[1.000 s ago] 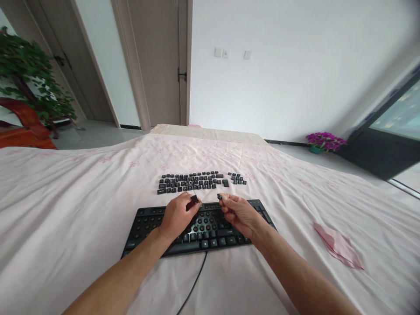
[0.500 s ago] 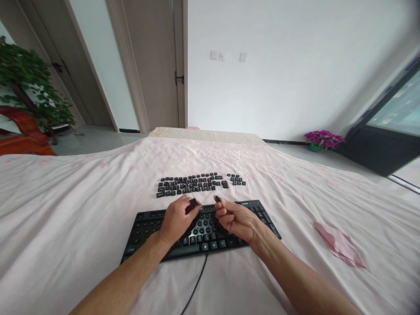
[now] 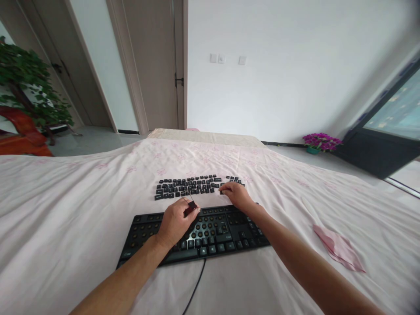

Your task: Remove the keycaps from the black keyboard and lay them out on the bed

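A black keyboard [image 3: 229,229] lies on the cloth, many of its keys taken off so that round switch posts show, while the bottom rows still carry caps. Over its upper middle, my left hand [image 3: 175,221] is closed around a keycap puller [image 3: 192,204], a small dark handle with thin wires pointing away from me. Beyond the keyboard, loose black keycaps [image 3: 187,188] lie in rows. My right hand [image 3: 239,197] is at the right end of those rows, fingertips pinched on a black keycap [image 3: 222,191] mostly hidden beneath them.
A pale pink flowered cloth [image 3: 98,205] covers the surface. The keyboard's cable [image 3: 196,288] runs toward me. A folded pink cloth [image 3: 337,247] lies to the right. Farther off are a flower pot [image 3: 313,149], a leafy plant [image 3: 26,70] and a red wooden chair [image 3: 22,133].
My right hand has moved forward from above the keyboard to the loose keycaps, carrying a keycap. My left hand stays nearly in place with the puller.
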### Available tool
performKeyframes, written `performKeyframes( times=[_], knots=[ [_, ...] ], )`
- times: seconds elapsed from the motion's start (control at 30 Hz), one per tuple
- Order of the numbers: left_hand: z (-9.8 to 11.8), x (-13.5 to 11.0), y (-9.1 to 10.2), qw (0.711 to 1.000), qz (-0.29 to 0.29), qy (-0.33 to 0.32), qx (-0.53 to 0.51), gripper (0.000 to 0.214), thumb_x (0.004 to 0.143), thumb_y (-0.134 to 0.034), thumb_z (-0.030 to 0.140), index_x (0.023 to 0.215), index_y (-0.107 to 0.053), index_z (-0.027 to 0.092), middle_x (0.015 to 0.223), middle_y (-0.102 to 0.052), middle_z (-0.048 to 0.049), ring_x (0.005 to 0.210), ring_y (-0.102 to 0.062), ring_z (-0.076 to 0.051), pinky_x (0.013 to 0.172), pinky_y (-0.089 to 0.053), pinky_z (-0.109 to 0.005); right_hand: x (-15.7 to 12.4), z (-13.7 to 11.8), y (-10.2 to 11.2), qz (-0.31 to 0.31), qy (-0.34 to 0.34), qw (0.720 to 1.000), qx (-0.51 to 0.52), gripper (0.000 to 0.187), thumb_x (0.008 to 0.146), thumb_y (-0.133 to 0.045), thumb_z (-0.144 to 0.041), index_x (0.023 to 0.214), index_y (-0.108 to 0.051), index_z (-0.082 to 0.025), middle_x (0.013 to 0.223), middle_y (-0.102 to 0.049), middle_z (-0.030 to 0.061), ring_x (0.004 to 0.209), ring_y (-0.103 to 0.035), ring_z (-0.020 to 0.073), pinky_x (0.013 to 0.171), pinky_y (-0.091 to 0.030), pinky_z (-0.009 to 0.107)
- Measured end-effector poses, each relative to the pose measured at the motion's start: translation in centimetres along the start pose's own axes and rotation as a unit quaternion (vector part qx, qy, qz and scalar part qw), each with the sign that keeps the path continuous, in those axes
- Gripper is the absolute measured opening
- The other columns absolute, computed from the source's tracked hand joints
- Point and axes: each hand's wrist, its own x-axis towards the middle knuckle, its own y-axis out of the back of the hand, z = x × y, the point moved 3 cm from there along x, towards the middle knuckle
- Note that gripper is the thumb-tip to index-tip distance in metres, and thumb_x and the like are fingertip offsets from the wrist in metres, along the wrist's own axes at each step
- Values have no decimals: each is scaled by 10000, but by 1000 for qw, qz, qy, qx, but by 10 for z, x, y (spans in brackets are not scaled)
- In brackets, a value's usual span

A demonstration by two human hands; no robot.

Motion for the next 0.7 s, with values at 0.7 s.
performKeyframes(
  times=[0.7],
  knots=[
    [-2,1,-1,1000,6,-3,-8,104,844,-597,235,832,-692,194,821,-677,-24,764,-627,-154,739,-494,-271,19,3,-13,-32,-19,996,-86,239,801,-562,-153,924,-756,-218,948,-750,24,914,-665,199,818,-455,253]
  ],
)
